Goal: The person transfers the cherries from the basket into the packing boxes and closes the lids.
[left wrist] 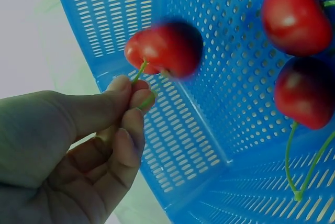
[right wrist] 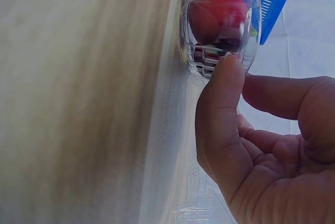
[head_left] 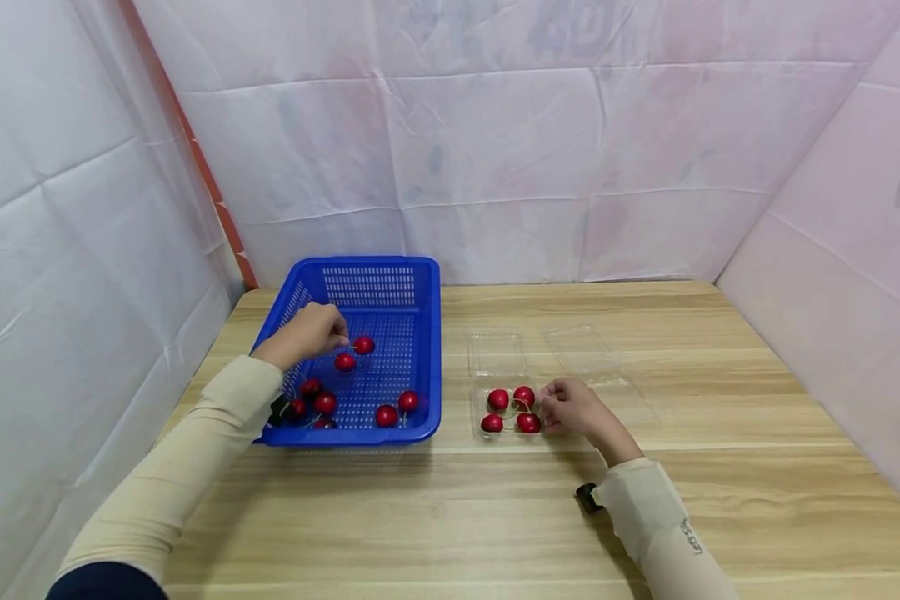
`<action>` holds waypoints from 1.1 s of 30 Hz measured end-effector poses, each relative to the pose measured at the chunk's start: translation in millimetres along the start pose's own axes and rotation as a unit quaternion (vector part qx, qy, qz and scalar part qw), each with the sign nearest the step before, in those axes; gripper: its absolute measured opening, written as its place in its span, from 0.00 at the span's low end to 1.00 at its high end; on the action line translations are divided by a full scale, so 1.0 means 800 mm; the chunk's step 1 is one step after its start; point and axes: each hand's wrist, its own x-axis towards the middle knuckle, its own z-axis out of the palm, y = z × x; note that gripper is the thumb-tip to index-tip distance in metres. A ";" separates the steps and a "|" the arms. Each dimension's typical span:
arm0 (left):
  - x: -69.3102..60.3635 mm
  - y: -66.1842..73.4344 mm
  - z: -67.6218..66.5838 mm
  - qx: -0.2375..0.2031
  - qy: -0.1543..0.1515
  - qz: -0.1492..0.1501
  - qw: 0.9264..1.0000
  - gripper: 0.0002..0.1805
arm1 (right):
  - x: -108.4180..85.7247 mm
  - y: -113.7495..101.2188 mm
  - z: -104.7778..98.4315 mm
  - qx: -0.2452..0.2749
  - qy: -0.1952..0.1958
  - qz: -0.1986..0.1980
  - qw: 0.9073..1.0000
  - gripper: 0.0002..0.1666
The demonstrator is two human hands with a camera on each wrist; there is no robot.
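My left hand [head_left: 311, 332] is over the blue plastic basket [head_left: 433, 358], pinching a green stem between thumb and fingertips. From it hang two red cherries [left wrist: 175, 48], one partly behind the other in the left wrist view. More cherries [head_left: 325, 403] lie toward the basket's near side, some joined in pairs by their stems. On the right, my right hand [head_left: 576, 410] pinches the right edge of a clear plastic box [right wrist: 251, 4] with thumb and forefinger. Several cherries [head_left: 498, 400] sit inside that box, whose lid [head_left: 497, 354] lies folded back behind it.
A second clear plastic box [head_left: 585, 348] lies open to the right, partly behind my right hand. The wooden table [head_left: 480, 517] carries everything. White patterned cloth [head_left: 495, 150] closes off the back and both sides.
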 end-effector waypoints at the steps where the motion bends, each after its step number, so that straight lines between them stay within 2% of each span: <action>1: -0.001 0.000 0.000 -0.004 0.004 0.002 1.000 0.07 | 0.000 0.000 0.000 -0.001 0.000 0.000 1.000 0.11; 7: -0.006 0.005 -0.003 -0.024 0.032 0.009 0.999 0.06 | 0.000 -0.001 -0.002 -0.003 0.000 0.003 1.000 0.11; 13: -0.009 0.013 -0.013 -0.035 0.035 0.019 0.999 0.06 | -0.002 -0.003 -0.004 -0.007 -0.003 0.002 1.000 0.12; 23: -0.018 0.040 -0.034 -0.020 0.059 0.058 0.996 0.06 | -0.002 -0.005 -0.003 -0.008 -0.004 0.001 1.000 0.12; 28: -0.023 0.056 -0.035 -0.022 0.075 0.083 0.994 0.06 | 0.000 -0.002 -0.001 -0.003 -0.004 -0.001 1.000 0.12; 33: -0.028 0.065 -0.032 -0.030 0.077 0.085 0.993 0.05 | 0.000 -0.001 0.000 -0.005 -0.001 -0.001 1.000 0.11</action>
